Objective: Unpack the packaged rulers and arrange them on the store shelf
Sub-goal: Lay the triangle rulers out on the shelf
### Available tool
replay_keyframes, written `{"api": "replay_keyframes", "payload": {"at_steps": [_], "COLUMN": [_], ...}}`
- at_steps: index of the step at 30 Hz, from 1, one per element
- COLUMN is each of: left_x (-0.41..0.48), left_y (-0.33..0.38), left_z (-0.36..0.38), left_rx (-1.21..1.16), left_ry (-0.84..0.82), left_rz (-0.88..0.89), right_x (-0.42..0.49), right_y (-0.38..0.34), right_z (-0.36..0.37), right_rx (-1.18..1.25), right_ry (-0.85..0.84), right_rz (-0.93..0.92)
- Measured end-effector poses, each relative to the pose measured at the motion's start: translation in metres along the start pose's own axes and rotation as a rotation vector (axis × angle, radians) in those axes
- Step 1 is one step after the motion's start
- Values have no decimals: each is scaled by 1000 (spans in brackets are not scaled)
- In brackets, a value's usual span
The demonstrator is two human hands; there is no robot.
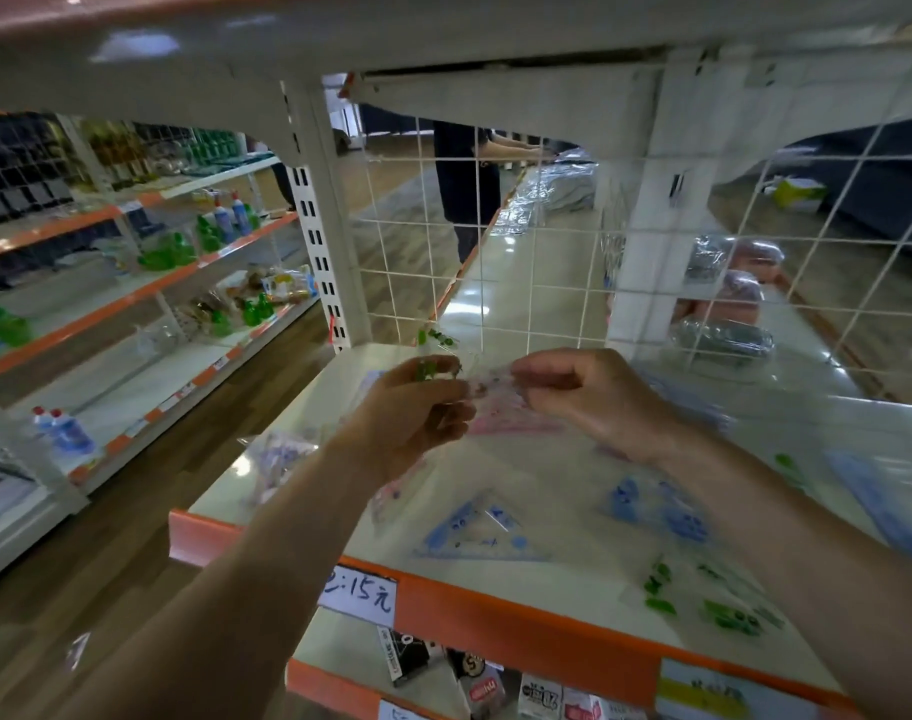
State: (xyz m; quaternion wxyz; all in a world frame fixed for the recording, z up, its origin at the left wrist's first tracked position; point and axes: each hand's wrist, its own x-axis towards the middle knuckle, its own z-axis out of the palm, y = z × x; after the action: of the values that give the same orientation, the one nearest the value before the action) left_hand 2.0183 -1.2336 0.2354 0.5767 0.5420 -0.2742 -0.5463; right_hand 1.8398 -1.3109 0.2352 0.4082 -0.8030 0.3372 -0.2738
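Above the cream store shelf (542,480), both my hands hold a clear plastic packet of pink rulers (500,407). My left hand (417,413) pinches its left end, with a green-printed clear piece (428,368) showing at the fingertips. My right hand (589,394) pinches the packet's right end. On the shelf below lie a blue set-square ruler (474,532), more blue rulers (661,506) and green rulers (724,605). Another clear packet (277,454) lies at the shelf's left.
A white wire mesh back panel (495,241) closes the shelf behind my hands. The orange shelf edge (495,610) carries a handwritten price label (360,595). Small boxed goods (495,683) sit on the shelf below. A person (464,184) stands beyond the mesh. Left aisle shelves hold bottles (225,220).
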Motion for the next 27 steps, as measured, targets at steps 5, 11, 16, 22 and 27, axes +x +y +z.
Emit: {"api": "replay_keyframes", "payload": {"at_steps": [5,11,16,22,27], "left_x": [3,1,4,12,26], "left_y": [-3,3,-5,-2,5], "left_z": [18,25,22,10,5], "left_rx": [111,17,219,343,488], "left_ry": [38,-14,-81,44,89], "left_rz": [100,73,39,42,50], "right_x": [-10,-2,2,3,8], "right_y": [4,-2,-12,5,21], "right_z": [-1,4,5,-6,-20], "right_rx": [-711,-242,678,660,-129], "right_ry": [104,419,274,240,109], "right_rz": [-235,-140,275,320,41]}}
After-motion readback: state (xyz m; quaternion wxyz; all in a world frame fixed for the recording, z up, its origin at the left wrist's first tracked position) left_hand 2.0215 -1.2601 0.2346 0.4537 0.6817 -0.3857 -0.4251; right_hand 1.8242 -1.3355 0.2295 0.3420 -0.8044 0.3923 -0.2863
